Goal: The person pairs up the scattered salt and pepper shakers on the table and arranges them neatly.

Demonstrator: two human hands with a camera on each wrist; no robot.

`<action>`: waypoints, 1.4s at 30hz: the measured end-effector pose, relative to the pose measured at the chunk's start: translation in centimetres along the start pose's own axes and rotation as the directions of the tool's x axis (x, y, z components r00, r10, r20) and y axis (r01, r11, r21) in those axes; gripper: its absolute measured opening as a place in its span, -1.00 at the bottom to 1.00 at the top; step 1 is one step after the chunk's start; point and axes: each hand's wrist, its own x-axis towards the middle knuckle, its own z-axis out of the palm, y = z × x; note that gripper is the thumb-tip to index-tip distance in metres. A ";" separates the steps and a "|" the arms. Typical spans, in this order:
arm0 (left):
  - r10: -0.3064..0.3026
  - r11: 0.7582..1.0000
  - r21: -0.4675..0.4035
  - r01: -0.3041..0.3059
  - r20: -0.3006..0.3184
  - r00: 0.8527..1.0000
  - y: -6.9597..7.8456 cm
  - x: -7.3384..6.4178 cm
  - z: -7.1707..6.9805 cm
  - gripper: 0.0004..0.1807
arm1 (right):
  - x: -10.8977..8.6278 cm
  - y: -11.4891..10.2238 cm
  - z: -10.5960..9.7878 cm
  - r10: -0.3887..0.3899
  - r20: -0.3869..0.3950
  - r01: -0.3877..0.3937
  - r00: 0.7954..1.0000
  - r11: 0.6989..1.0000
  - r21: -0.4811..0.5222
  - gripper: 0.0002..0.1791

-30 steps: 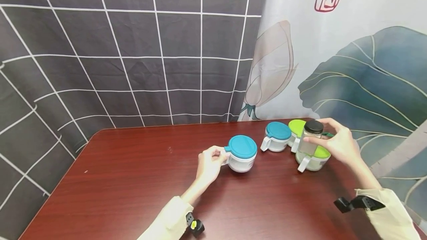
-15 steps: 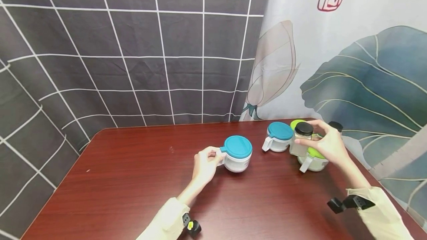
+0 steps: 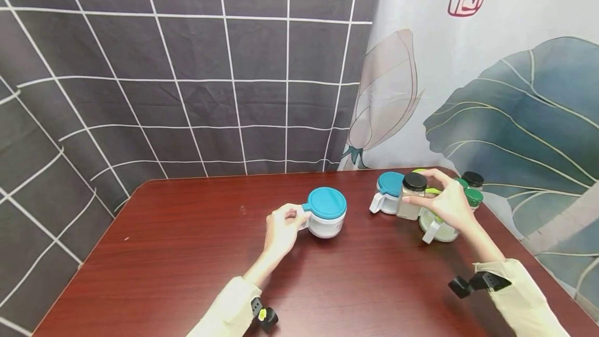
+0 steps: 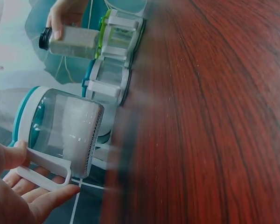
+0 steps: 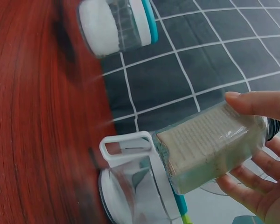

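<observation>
My left hand (image 3: 282, 230) grips the white handle of a blue-lidded seasoning jar (image 3: 326, 207) with white contents. The left wrist view shows this jar (image 4: 67, 130) held apart from the table, fingers around its handle. In my right hand (image 3: 445, 201) is a clear spice bottle (image 3: 409, 207) with a black cap, pinched between thumb and fingers. Pale powder fills the bottle (image 5: 210, 144) in the right wrist view. It hangs in front of a second blue-lidded jar (image 3: 387, 191), partly covering it. A green-lidded jar (image 3: 442, 229) sits below my right hand, its lid mostly hidden.
Behind my right hand stand a green-capped bottle (image 3: 474, 197) and a black-capped bottle (image 3: 472, 179), partly hidden. Another light-green lid shows behind the held bottle. The reddish-brown table (image 3: 196, 254) meets a dark gridded curtain (image 3: 187, 92) at its back edge.
My right hand has carried the spice bottle left, from over the green-lidded jars to the second blue-lidded jar. The left hand and its jar have shifted left. Bottles behind the right hand came into view.
</observation>
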 end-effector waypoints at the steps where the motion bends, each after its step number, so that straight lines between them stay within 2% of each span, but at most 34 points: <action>1: 0.000 1.000 0.003 0.000 -0.003 1.000 0.0 0.0 -0.1 -0.87 | 0.0 0.0 0.1 0.004 0.003 -0.004 1.000 1.000 0.003 -0.40; 9: -0.009 1.000 0.013 0.009 -0.016 1.000 -0.4 0.1 -0.6 -0.84 | 0.4 -0.2 1.3 -0.005 0.006 0.005 1.000 0.997 0.073 -0.42; 20: -0.011 0.999 0.037 0.013 -0.045 0.999 -0.7 0.4 -1.4 -0.87 | 1.1 -1.0 2.4 -0.041 -0.015 0.042 0.999 0.996 0.073 -0.45; 34: -0.027 0.998 0.062 0.031 -0.071 0.997 -1.0 0.8 -2.3 -0.83 | 1.6 -1.6 4.1 0.003 0.040 -0.009 0.999 0.990 0.144 -0.43; 42: -0.038 0.996 0.077 0.044 -0.081 0.996 -1.3 0.8 -2.8 -0.83 | 1.8 -1.9 4.8 -0.031 0.053 0.022 0.998 0.987 0.162 -0.44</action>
